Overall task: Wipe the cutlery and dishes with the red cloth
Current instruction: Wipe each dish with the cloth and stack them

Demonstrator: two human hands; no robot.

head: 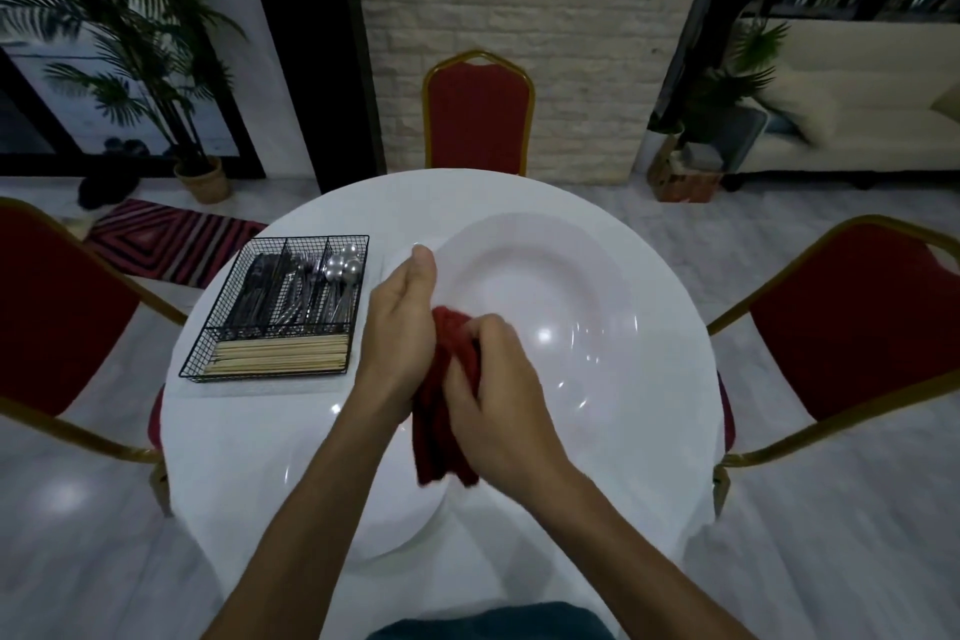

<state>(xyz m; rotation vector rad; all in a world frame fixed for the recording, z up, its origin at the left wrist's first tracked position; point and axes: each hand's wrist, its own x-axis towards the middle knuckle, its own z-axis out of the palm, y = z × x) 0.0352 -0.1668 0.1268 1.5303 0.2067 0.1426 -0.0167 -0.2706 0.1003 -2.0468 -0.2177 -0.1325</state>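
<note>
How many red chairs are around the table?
3: the far chair across the table, the left chair and the right chair beside it. Another could be hidden behind the camera.

Colours you've got:
Red cloth [445, 411], white plate [545, 286], black mesh basket [195, 368], red chair [478, 120] gold-framed, rug [171, 244] striped pink-black.

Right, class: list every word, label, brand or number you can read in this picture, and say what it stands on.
No readable text anywhere in the view.
The white plate, the red cloth and the wire cutlery basket show no lettering.
The box on the floor by the plant at the right: any print is too blurred to read.
</note>
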